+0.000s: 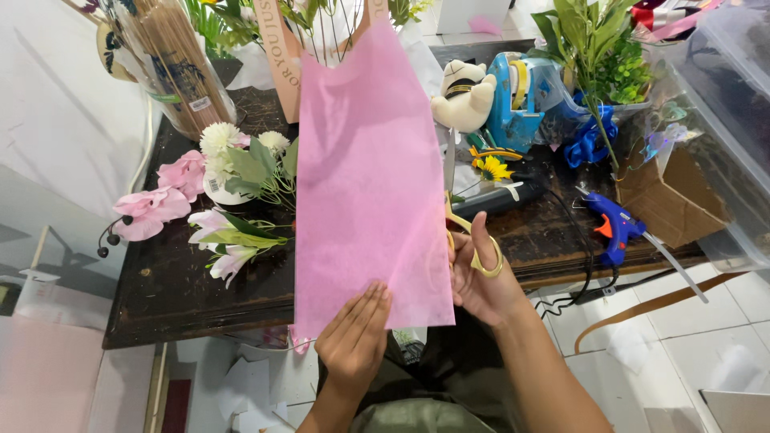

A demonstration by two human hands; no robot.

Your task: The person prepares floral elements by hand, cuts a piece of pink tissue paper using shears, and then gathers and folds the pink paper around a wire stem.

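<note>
The left hand (353,337) pinches the bottom edge of a pink paper sheet (369,184), fingers flat on its front, holding it upright over the dark wooden table (184,289). The right hand (481,277) is closed through the gold handles of scissors (469,240), right at the sheet's right edge. Pink and white flowers (208,200) lie to the left on the table, a blue glue gun (613,224) to the right
</note>
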